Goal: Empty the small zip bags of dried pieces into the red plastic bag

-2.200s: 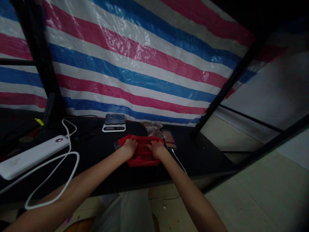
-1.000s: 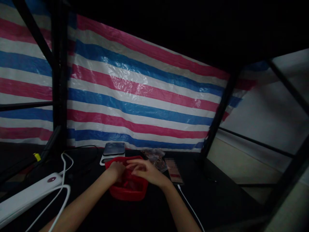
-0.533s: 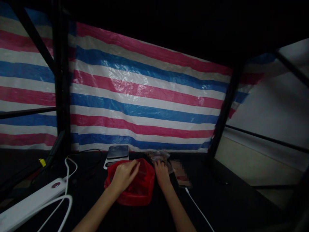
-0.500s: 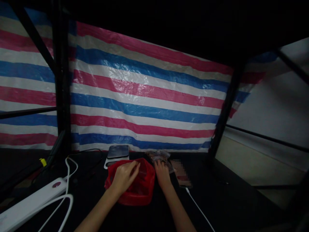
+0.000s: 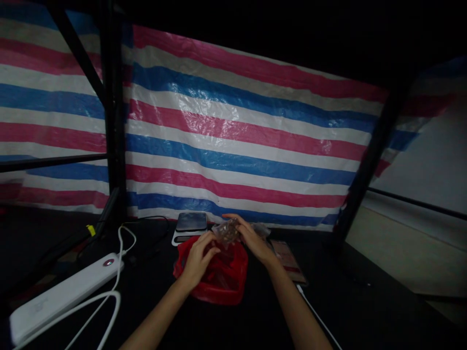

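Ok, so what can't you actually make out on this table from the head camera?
In the head view:
- Inside of the red bag: hidden by its folds, the left hand and the dim light.
- What the clear bag holds: brown pieces, too small to identify, partly covered by the right hand.
- Printing on the flat packet: blurred out.
- Readout of the digital scale: too dim and small.

Red bag interior (image 5: pixel 222 279) too dark

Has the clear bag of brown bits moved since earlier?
Yes, the clear bag has moved left, nearer the kitchen scale, and is now held up in the right hand.
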The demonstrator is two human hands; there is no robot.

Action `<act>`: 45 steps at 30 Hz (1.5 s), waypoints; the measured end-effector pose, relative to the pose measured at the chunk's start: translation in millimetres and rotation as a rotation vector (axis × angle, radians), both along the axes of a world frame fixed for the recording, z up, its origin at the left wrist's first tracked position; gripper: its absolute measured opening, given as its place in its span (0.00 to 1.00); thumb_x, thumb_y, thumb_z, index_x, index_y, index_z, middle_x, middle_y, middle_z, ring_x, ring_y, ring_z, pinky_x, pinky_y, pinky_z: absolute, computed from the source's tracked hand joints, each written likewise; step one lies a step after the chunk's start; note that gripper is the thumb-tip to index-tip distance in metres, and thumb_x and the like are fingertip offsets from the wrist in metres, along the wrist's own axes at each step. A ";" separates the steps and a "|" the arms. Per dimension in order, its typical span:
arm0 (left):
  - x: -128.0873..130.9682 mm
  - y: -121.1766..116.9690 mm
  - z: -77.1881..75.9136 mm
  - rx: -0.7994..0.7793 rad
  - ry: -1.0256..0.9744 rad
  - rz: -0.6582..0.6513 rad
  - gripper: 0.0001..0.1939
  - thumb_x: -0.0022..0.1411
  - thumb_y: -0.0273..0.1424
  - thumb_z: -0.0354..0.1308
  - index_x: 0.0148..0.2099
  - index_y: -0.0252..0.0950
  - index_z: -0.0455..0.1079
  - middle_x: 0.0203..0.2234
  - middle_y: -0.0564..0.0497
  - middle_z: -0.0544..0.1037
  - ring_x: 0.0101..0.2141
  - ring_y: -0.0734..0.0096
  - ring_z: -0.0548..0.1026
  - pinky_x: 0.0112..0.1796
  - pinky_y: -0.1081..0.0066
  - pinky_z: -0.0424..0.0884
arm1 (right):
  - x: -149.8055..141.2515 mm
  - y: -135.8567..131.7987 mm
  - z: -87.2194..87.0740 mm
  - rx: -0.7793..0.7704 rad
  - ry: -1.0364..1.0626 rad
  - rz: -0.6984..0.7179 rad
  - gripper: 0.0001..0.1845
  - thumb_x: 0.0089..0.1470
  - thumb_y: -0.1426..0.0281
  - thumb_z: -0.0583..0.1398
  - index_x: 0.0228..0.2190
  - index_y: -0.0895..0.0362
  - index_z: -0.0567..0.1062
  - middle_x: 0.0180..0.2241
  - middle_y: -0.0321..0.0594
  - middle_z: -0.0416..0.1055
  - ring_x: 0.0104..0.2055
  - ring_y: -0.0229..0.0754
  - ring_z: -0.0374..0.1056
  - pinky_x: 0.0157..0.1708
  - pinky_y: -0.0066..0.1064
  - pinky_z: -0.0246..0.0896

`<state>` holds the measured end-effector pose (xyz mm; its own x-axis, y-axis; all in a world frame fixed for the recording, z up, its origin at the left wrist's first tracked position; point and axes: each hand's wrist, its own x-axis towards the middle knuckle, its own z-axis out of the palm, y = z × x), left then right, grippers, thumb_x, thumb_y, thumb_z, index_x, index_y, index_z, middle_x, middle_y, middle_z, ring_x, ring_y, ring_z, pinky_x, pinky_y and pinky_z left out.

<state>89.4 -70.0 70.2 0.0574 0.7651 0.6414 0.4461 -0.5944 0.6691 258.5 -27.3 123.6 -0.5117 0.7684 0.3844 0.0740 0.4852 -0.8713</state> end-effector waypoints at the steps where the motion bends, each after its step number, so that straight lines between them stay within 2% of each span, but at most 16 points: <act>1: -0.3 1.3 -2.1 -0.001 -0.066 -0.002 0.10 0.57 0.35 0.48 0.34 0.36 0.67 0.34 0.49 0.72 0.38 0.66 0.68 0.40 0.70 0.64 | -4.4 2.0 0.1 -0.050 0.023 0.039 0.19 0.52 0.69 0.46 0.45 0.52 0.66 0.34 0.35 0.68 0.30 0.36 0.62 0.29 0.26 0.57; 5: 2.4 5.1 -7.7 -0.118 -0.236 -0.059 0.11 0.57 0.37 0.48 0.38 0.35 0.65 0.31 0.51 0.70 0.32 0.70 0.69 0.32 0.73 0.66 | -6.4 16.4 -18.1 -0.298 0.176 0.128 0.19 0.50 0.65 0.49 0.43 0.54 0.68 0.25 0.35 0.66 0.20 0.34 0.56 0.19 0.24 0.51; 8: 8.6 7.1 -10.2 -0.176 -0.267 -0.116 0.15 0.56 0.37 0.51 0.44 0.36 0.63 0.32 0.52 0.71 0.33 0.71 0.69 0.34 0.74 0.66 | 2.0 20.8 -34.7 -0.440 0.322 0.122 0.18 0.48 0.65 0.51 0.40 0.57 0.70 0.25 0.36 0.67 0.21 0.34 0.57 0.18 0.24 0.51; 10: 11.4 8.6 -11.8 -0.195 -0.258 -0.182 0.14 0.55 0.37 0.51 0.42 0.35 0.65 0.32 0.51 0.71 0.34 0.71 0.69 0.36 0.73 0.66 | 6.5 19.3 -41.1 -0.481 0.338 0.146 0.17 0.47 0.66 0.52 0.39 0.57 0.71 0.26 0.37 0.68 0.24 0.35 0.60 0.22 0.25 0.55; 12: 11.4 9.8 -12.7 -0.254 -0.252 -0.251 0.12 0.55 0.37 0.52 0.36 0.33 0.67 0.29 0.52 0.72 0.30 0.72 0.69 0.32 0.74 0.66 | 8.6 17.1 -43.7 -0.472 0.318 0.166 0.16 0.46 0.68 0.52 0.37 0.57 0.72 0.28 0.37 0.70 0.28 0.36 0.63 0.30 0.27 0.58; 15: 7.8 9.4 -12.1 -0.335 -0.267 -0.292 0.13 0.52 0.38 0.55 0.30 0.31 0.68 0.22 0.53 0.71 0.23 0.76 0.67 0.24 0.77 0.63 | 10.3 17.7 -45.3 -0.417 0.340 0.099 0.16 0.46 0.68 0.53 0.38 0.55 0.72 0.31 0.36 0.71 0.32 0.36 0.64 0.37 0.28 0.58; 18: 6.5 6.3 -10.7 -0.361 -0.222 -0.340 0.13 0.51 0.37 0.56 0.30 0.30 0.70 0.23 0.51 0.73 0.24 0.75 0.69 0.25 0.77 0.63 | 14.1 22.0 -48.1 -0.405 0.359 0.036 0.18 0.48 0.66 0.53 0.42 0.54 0.69 0.34 0.37 0.70 0.34 0.36 0.65 0.38 0.29 0.58; 23: 14.9 1.4 -15.5 -0.372 -0.143 -0.338 0.15 0.50 0.37 0.58 0.37 0.31 0.69 0.24 0.51 0.74 0.24 0.74 0.70 0.25 0.76 0.65 | 18.0 22.3 -51.3 -0.371 0.286 0.065 0.18 0.49 0.68 0.52 0.43 0.54 0.69 0.36 0.38 0.70 0.35 0.37 0.65 0.37 0.28 0.59; 26: 17.4 1.1 -17.3 -0.366 -0.140 -0.322 0.14 0.54 0.38 0.54 0.33 0.31 0.70 0.22 0.51 0.74 0.22 0.75 0.70 0.25 0.76 0.66 | 16.2 19.6 -51.2 -0.368 0.298 0.109 0.17 0.49 0.69 0.52 0.42 0.54 0.69 0.35 0.37 0.70 0.35 0.36 0.65 0.36 0.27 0.59; 29: 14.4 1.7 -13.8 -0.304 -0.189 -0.250 0.14 0.54 0.38 0.53 0.28 0.31 0.70 0.21 0.51 0.74 0.21 0.76 0.69 0.24 0.77 0.65 | 14.5 21.0 -50.2 -0.303 0.265 0.057 0.18 0.51 0.67 0.52 0.45 0.53 0.66 0.38 0.37 0.69 0.38 0.37 0.64 0.39 0.29 0.58; 31: 10.1 1.4 -9.6 -0.229 -0.260 -0.137 0.13 0.54 0.37 0.54 0.27 0.31 0.69 0.19 0.53 0.73 0.19 0.77 0.68 0.23 0.77 0.64 | 12.7 22.8 -48.5 -0.190 0.231 -0.098 0.20 0.51 0.65 0.53 0.47 0.52 0.63 0.39 0.38 0.68 0.39 0.38 0.64 0.40 0.30 0.58; 33: 5.2 -0.1 -5.4 -0.125 -0.329 0.042 0.12 0.53 0.37 0.55 0.27 0.32 0.69 0.18 0.54 0.71 0.19 0.78 0.67 0.23 0.77 0.64 | 7.9 21.9 -46.1 -0.050 0.201 -0.233 0.19 0.51 0.64 0.53 0.46 0.54 0.64 0.38 0.39 0.69 0.39 0.38 0.64 0.41 0.31 0.57; 35: 0.9 -2.8 -2.2 -0.010 -0.355 0.234 0.12 0.53 0.37 0.54 0.28 0.32 0.69 0.18 0.54 0.71 0.20 0.76 0.68 0.24 0.76 0.64 | -0.9 16.0 -44.3 0.034 0.151 -0.212 0.16 0.52 0.63 0.52 0.43 0.55 0.67 0.35 0.39 0.70 0.39 0.39 0.65 0.42 0.32 0.57; 37: -1.7 -6.0 -0.6 0.082 -0.299 0.359 0.12 0.53 0.37 0.54 0.28 0.33 0.69 0.20 0.53 0.73 0.23 0.74 0.69 0.27 0.75 0.65 | -12.8 6.1 -44.3 0.061 0.084 -0.084 0.15 0.53 0.63 0.51 0.39 0.55 0.70 0.36 0.39 0.71 0.40 0.39 0.65 0.43 0.33 0.57; 40: -2.0 -9.4 -1.1 0.148 -0.088 0.383 0.10 0.54 0.36 0.54 0.27 0.34 0.69 0.23 0.52 0.74 0.26 0.73 0.71 0.31 0.74 0.65 | -29.3 -7.9 -47.7 0.077 0.043 0.010 0.14 0.52 0.62 0.53 0.38 0.55 0.71 0.38 0.38 0.71 0.42 0.40 0.65 0.44 0.33 0.57; 45: 0.3 -8.8 -4.5 0.126 0.186 0.365 0.11 0.58 0.35 0.50 0.29 0.35 0.68 0.26 0.52 0.74 0.29 0.72 0.71 0.34 0.74 0.65 | -33.0 -11.2 -49.5 0.160 0.028 -0.185 0.17 0.48 0.64 0.58 0.42 0.52 0.68 0.38 0.37 0.71 0.40 0.40 0.66 0.42 0.33 0.57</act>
